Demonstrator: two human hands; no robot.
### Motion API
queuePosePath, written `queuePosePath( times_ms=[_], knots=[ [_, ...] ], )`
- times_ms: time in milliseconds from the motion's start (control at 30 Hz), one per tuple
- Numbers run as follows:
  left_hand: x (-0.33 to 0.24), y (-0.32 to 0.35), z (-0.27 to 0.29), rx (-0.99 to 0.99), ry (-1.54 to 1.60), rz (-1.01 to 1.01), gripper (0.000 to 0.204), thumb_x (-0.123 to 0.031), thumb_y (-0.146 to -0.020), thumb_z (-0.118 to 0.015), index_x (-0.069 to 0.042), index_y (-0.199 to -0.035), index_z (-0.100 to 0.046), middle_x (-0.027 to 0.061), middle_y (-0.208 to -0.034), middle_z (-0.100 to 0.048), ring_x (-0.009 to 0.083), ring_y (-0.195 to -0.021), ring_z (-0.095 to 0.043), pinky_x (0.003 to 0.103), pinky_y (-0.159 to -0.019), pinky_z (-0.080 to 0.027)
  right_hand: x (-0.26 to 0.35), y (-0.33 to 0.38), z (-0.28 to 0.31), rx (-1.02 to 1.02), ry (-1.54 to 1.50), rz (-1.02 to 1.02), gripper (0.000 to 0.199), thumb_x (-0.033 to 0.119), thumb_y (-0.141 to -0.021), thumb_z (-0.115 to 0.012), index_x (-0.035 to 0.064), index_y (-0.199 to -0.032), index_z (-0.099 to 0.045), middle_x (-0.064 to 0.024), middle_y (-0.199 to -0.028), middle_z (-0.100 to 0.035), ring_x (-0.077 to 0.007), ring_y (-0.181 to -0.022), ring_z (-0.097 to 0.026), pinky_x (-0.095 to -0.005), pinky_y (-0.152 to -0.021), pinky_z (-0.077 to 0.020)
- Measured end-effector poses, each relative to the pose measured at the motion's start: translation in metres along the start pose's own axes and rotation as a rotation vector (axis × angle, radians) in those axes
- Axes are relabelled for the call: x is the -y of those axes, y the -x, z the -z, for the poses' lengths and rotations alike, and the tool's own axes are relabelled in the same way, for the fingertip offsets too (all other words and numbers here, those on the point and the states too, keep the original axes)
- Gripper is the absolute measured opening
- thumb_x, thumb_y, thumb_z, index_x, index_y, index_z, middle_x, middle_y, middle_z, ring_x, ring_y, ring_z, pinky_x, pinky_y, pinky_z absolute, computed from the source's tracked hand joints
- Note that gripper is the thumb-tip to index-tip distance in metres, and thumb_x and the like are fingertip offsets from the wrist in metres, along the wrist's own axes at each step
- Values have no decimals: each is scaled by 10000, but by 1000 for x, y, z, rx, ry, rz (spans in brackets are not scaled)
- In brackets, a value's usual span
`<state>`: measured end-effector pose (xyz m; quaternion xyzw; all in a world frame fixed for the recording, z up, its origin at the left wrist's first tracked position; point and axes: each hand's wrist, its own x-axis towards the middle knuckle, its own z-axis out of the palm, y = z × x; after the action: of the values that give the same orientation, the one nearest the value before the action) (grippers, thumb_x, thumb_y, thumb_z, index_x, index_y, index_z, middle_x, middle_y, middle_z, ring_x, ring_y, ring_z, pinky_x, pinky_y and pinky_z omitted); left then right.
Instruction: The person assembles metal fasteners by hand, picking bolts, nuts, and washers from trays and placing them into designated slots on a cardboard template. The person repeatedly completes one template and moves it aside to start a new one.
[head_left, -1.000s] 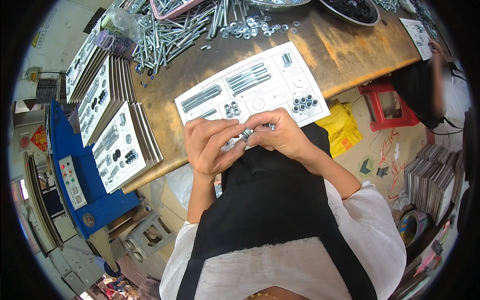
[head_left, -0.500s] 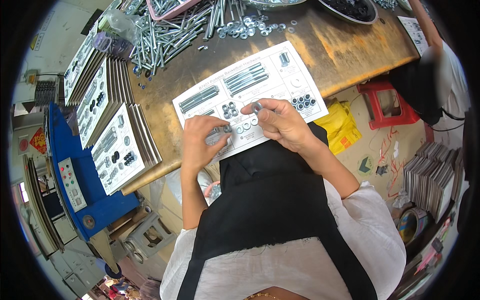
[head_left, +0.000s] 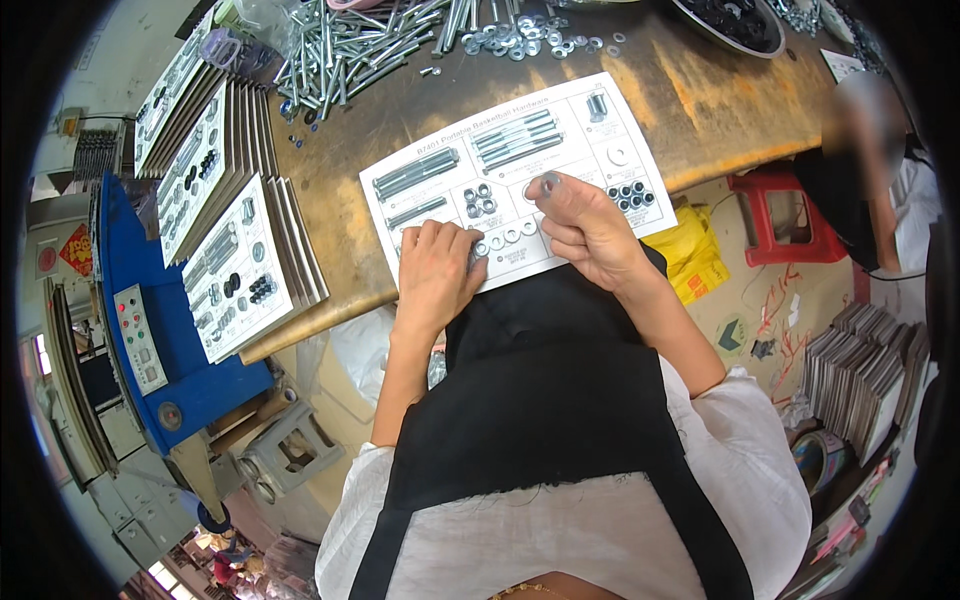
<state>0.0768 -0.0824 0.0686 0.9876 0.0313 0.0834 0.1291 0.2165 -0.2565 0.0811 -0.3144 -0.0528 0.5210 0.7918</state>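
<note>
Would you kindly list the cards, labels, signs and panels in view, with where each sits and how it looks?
Hardware card: white rectangle with printed outlines, on the bench under both hands, bolts, nuts and washers laid on it.
Card stacks: same white cards, fanned along the bench's left end.
Control panel: pale strip with small buttons, on the blue machine at left.
Red sign: diamond-shaped, far left.
Yellow package: on the floor, right of the bench.

head camera, looking steeply down

one wide fisheye view from above the person's chest, near the left hand point(head_left: 435, 275) and right hand point(head_left: 590, 225), facing forward over a wooden workbench point(head_left: 700, 90); edges curve.
</note>
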Motion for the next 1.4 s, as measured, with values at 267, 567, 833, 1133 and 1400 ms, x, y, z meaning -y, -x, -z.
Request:
queuePosePath(
  times_ms=[267,567,833,1133,1400],
  knots=[
    [16,3,24,-128,77,70,297,-188,-764,-745,-92,-1034,-664,56,-975,-630,240,-951,-561,378,-847,-378,26,-18,41,32,-450,-166,217,186,-973,-426,85,-780,-432,58,-602,-336,-23,-430,-261,-169,-340,-214],
    [32,9,40,-199,65,114,176,-107,-813,-690,-83,-987,-681,85,-930,-636,270,-898,-581,376,-793,-412,212,-189,47,-326,832,730,364,236,-935,-423,7,-951,-706,6,-616,-512,-107,-534,-493,-249,-525,-397],
    [61,46,15,-299,127,399,166,-73,-831,-654,-52,-994,-680,105,-878,-633,263,-743,-592,369,-710,-456,242,-203,123,-641,1684,1172,383,252,-895,-623,33,-1208,-600,-203,-1251,-553,-362,-1202,-503,-412,-1037,-396],
    [87,76,-38,-630,132,446,111,-71,-910,-587,-20,-911,-685,118,-764,-640,231,-590,-582,331,-553,-455,334,-86,254,-1405,1873,548,400,187,-876,-632,86,-1261,-585,-178,-1237,-576,-348,-1162,-548,-439,-981,-456],
    [84,73,-36,-627,60,479,143,-110,-935,-569,-21,-912,-679,118,-782,-650,237,-625,-598,323,-581,-465,337,-96,231,-1265,1976,339,627,329,-723,-818,82,-1250,-586,-154,-1216,-603,-322,-1156,-564,-439,-967,-471]
  ],
)
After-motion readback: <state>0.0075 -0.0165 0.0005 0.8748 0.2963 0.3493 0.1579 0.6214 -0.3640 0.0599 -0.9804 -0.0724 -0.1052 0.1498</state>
